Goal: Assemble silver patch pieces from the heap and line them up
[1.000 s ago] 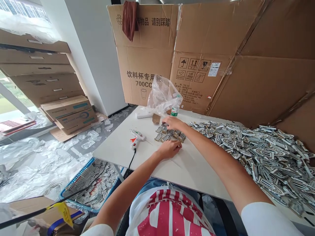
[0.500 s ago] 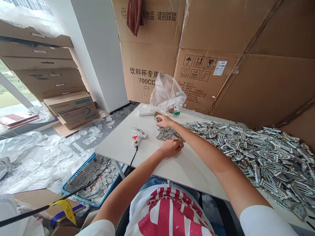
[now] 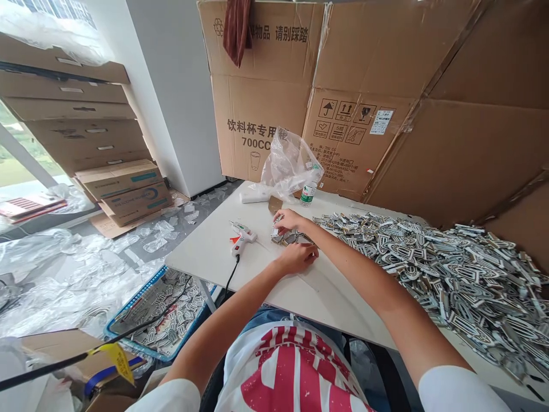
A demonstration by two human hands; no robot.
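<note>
The right hand (image 3: 288, 221) is resting at a cluster of metal-toned fittings (image 3: 282, 240), which is lying at twelve o'clock from the left hand (image 3: 299, 257). Both hands' fingers are resting curled; I cannot tell whether they're clamping anything. The glue gun (image 3: 242, 240) is lying at nine o'clock, presumably for easy reach.

Big cardboard wall (image 3: 364, 63) stood behind the desk (image 3: 206, 240), printed with black text and handling symbols, white label (image 3: 381, 122) stuck on. Dark red cloth (image 3: 235, 34) hung over its top edge. Clear plastic bag (image 3: 285, 166) sat crumpled at the desk's far side, bottle (image 3: 307, 193) with green label just beside it. Grey pillar (image 3: 171, 97) rose left of the cardboard. Further left, stacked cartons (image 3: 81, 106), plastic wrap (image 3: 51, 31) on top; two smaller boxes (image 3: 135, 194) leaned near them. Loose plastic sheets (image 3: 43, 280) covered the floor.
</note>
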